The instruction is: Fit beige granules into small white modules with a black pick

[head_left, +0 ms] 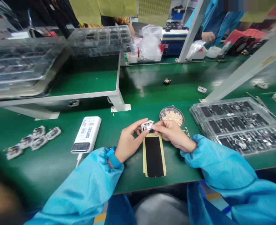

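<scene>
A small white device housing (147, 125) with metallic parts inside is held up over the bench, in front of me. My left hand (130, 139) grips its left end between thumb and fingers. At the other end, the closed thumb and forefinger of my right hand (174, 132) touch the housing. A thin dark tool (163, 122), perhaps tweezers, rises by the right fingers; how it is held is hidden. Below both hands lies a black pad (154, 156) with yellow edges. Just behind my right hand is a round dish (172, 109) of small cream-coloured pieces, a few spilled beside it.
A white power bank (86, 134) with a cable lies left, beyond it several similar housings (32, 139). Stacked clear trays of parts (238, 125) stand right. A raised shelf (88, 78) and a slanted white post (245, 59) border the space. Co-workers are across the bench.
</scene>
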`<state>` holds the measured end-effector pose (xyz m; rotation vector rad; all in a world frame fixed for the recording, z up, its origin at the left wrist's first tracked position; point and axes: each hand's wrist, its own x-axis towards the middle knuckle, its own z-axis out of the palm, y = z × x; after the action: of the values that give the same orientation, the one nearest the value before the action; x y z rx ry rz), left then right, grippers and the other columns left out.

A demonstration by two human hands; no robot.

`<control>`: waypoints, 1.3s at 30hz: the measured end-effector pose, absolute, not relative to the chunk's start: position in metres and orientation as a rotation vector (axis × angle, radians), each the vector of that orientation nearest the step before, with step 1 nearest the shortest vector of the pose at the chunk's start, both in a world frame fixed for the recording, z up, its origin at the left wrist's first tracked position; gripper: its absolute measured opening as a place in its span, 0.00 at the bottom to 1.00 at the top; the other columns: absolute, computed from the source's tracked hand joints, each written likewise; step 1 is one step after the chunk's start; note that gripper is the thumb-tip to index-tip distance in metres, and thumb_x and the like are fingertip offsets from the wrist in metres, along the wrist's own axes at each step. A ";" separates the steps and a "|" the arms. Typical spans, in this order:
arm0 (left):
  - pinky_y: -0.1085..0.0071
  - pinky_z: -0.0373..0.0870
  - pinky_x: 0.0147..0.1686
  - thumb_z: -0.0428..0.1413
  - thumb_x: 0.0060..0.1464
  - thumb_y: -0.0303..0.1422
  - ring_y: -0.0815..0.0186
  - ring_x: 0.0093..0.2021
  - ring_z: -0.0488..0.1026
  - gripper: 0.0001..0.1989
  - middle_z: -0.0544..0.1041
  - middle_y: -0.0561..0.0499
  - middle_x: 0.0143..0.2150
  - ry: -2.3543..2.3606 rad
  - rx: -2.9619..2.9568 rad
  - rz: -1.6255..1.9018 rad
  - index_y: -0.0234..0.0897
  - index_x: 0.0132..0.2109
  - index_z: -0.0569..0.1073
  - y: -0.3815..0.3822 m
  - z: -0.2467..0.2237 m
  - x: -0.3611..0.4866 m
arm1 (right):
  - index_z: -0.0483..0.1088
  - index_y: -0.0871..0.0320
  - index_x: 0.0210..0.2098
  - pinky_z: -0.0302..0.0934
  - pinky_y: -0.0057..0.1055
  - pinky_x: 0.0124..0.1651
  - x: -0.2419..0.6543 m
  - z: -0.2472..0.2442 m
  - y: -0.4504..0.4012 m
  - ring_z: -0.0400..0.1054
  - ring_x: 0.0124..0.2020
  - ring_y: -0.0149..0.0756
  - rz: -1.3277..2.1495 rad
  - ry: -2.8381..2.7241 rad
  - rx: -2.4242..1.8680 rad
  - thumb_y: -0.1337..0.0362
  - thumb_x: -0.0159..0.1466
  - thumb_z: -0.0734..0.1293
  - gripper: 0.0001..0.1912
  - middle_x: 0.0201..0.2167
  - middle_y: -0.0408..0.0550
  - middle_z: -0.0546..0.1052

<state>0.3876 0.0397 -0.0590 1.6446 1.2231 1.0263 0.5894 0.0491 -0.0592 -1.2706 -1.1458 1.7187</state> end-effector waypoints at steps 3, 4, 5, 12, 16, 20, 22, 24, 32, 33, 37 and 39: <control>0.72 0.70 0.40 0.62 0.56 0.38 0.70 0.33 0.69 0.21 0.80 0.49 0.46 1.273 1.688 1.038 0.43 0.57 0.77 0.039 -0.057 0.387 | 0.73 0.62 0.30 0.37 0.24 0.18 0.589 -0.061 0.049 0.46 0.16 0.20 1.644 -1.206 -1.264 0.47 0.59 0.73 0.21 0.15 0.38 0.63; 0.71 0.71 0.41 0.63 0.56 0.38 0.70 0.34 0.70 0.22 0.80 0.49 0.47 1.270 1.659 1.043 0.42 0.57 0.77 0.040 -0.057 0.387 | 0.73 0.62 0.31 0.42 0.23 0.19 0.588 -0.062 0.049 0.51 0.17 0.21 1.579 -1.240 -1.257 0.49 0.58 0.73 0.20 0.19 0.41 0.68; 0.71 0.72 0.42 0.63 0.55 0.38 0.68 0.36 0.73 0.23 0.80 0.48 0.48 1.251 1.597 1.050 0.42 0.57 0.77 0.040 -0.057 0.387 | 0.73 0.62 0.32 0.48 0.23 0.21 0.587 -0.062 0.049 0.57 0.20 0.23 1.495 -1.272 -1.250 0.51 0.57 0.74 0.19 0.23 0.43 0.72; 0.65 0.77 0.52 0.68 0.49 0.35 0.60 0.50 0.79 0.30 0.78 0.41 0.54 0.958 1.050 0.999 0.32 0.58 0.74 0.044 -0.057 0.392 | 0.71 0.58 0.47 0.57 0.26 0.25 0.578 -0.058 0.045 0.65 0.28 0.28 1.229 -1.401 -1.220 0.56 0.59 0.74 0.20 0.39 0.48 0.76; 0.66 0.78 0.51 0.68 0.49 0.35 0.60 0.49 0.79 0.29 0.79 0.40 0.53 0.971 1.055 1.022 0.30 0.58 0.73 0.042 -0.057 0.394 | 0.72 0.58 0.46 0.60 0.27 0.28 0.577 -0.060 0.044 0.69 0.33 0.31 1.272 -1.386 -1.168 0.56 0.60 0.73 0.19 0.40 0.49 0.77; 0.67 0.79 0.51 0.68 0.49 0.35 0.60 0.48 0.80 0.28 0.79 0.41 0.52 0.969 1.081 1.029 0.31 0.57 0.74 0.041 -0.058 0.394 | 0.72 0.58 0.45 0.60 0.27 0.29 0.577 -0.062 0.044 0.69 0.33 0.31 1.291 -1.341 -1.151 0.56 0.59 0.74 0.19 0.39 0.49 0.77; 0.67 0.79 0.49 0.68 0.50 0.35 0.61 0.48 0.80 0.26 0.80 0.41 0.51 0.968 1.087 1.030 0.31 0.55 0.75 0.041 -0.059 0.395 | 0.72 0.59 0.44 0.57 0.26 0.26 0.575 -0.063 0.043 0.66 0.29 0.28 1.276 -1.325 -1.155 0.58 0.58 0.75 0.18 0.38 0.47 0.76; 0.67 0.79 0.49 0.67 0.50 0.34 0.61 0.47 0.80 0.24 0.80 0.41 0.50 0.976 1.095 1.038 0.31 0.53 0.75 0.041 -0.059 0.395 | 0.72 0.59 0.44 0.55 0.26 0.25 0.573 -0.065 0.042 0.64 0.27 0.26 1.282 -1.305 -1.151 0.59 0.57 0.75 0.19 0.36 0.46 0.75; 0.68 0.77 0.54 0.64 0.54 0.34 0.62 0.52 0.77 0.16 0.75 0.45 0.55 0.990 1.327 1.168 0.38 0.50 0.79 0.035 -0.072 0.395 | 0.72 0.61 0.30 0.47 0.25 0.24 0.566 -0.064 0.041 0.51 0.21 0.23 1.256 -1.312 -1.200 0.55 0.53 0.77 0.17 0.20 0.38 0.66; 0.68 0.77 0.53 0.64 0.55 0.35 0.63 0.51 0.77 0.17 0.75 0.45 0.55 1.025 1.359 1.146 0.40 0.52 0.79 0.035 -0.073 0.395 | 0.71 0.61 0.29 0.46 0.25 0.23 0.565 -0.063 0.041 0.50 0.20 0.23 1.243 -1.304 -1.210 0.54 0.52 0.77 0.18 0.18 0.37 0.63; 0.69 0.78 0.49 0.63 0.56 0.38 0.64 0.47 0.78 0.19 0.79 0.45 0.51 1.146 1.334 1.070 0.39 0.53 0.78 0.033 -0.071 0.397 | 0.65 0.60 0.25 0.48 0.24 0.24 0.558 -0.060 0.042 0.50 0.20 0.23 1.235 -1.219 -1.221 0.50 0.49 0.78 0.24 0.17 0.36 0.60; 0.71 0.78 0.46 0.64 0.54 0.38 0.65 0.44 0.79 0.18 0.80 0.45 0.49 1.169 1.293 1.106 0.37 0.51 0.79 0.033 -0.068 0.399 | 0.64 0.59 0.24 0.50 0.25 0.25 0.554 -0.062 0.044 0.52 0.21 0.24 1.230 -1.189 -1.215 0.50 0.49 0.78 0.24 0.18 0.37 0.62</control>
<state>0.3995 0.0330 -0.0681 1.2928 1.1694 1.1063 0.5544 0.0435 -0.0620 -1.2146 -1.1888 1.2302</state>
